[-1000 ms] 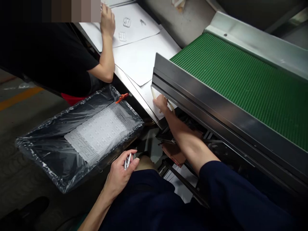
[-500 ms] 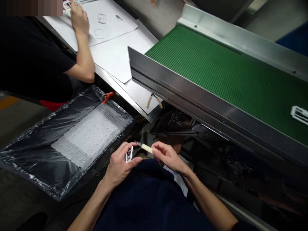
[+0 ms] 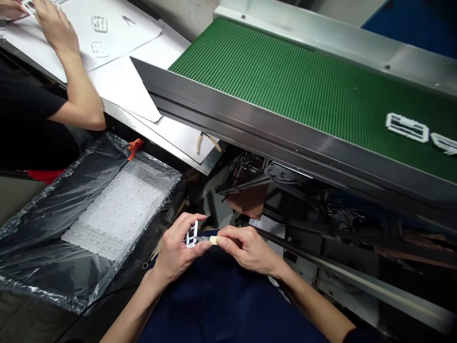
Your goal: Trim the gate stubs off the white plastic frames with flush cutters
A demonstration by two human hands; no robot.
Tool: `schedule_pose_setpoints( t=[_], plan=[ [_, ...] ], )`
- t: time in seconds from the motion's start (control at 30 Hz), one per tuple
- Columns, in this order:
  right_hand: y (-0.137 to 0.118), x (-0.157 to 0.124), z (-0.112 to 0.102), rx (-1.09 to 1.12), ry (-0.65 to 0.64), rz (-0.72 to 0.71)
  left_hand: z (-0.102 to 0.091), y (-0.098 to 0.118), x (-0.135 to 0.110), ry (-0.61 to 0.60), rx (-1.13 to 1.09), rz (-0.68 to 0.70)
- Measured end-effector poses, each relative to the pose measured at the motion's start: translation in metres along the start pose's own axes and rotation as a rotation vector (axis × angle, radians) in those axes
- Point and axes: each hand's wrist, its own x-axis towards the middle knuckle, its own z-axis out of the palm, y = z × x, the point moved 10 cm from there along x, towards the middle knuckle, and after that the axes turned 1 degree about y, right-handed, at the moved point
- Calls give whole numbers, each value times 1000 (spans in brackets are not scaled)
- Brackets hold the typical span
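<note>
My left hand grips a small white plastic frame with openings, held on edge between thumb and fingers. A knife with a pale handle and short metal blade is pinched in my right hand. Its blade points left and meets the frame's near side, close to my left thumb; whether it cuts in cannot be seen. Both hands are in front of my dark blue clothing. On the green conveyor belt at the right lie white plastic parts, one cut off by the picture's edge.
Left of me, a plastic-lined bin holds neat rows of white parts; an orange clip grips its rim. Cutters with tan handles lie on the table's corner. A co-worker's hand handles a white part at upper left.
My right hand has brought the knife down and left, so its blade now meets the white frame. The view has shifted rightward, and more white parts show on the belt.
</note>
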Motion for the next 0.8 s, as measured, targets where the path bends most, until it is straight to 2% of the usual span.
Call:
schedule_pose_setpoints(
  t=[0.33, 0.57, 0.8],
  plan=[
    [-4, -7, -3, -26, 44, -59, 0, 13, -3, 34, 37, 61],
    [-5, -9, -3, -42, 13, -66, 1, 19, -3, 40, 65, 104],
    [-6, -11, -8, -57, 60, -67, 2, 27, -2, 70, 70, 141]
  ],
)
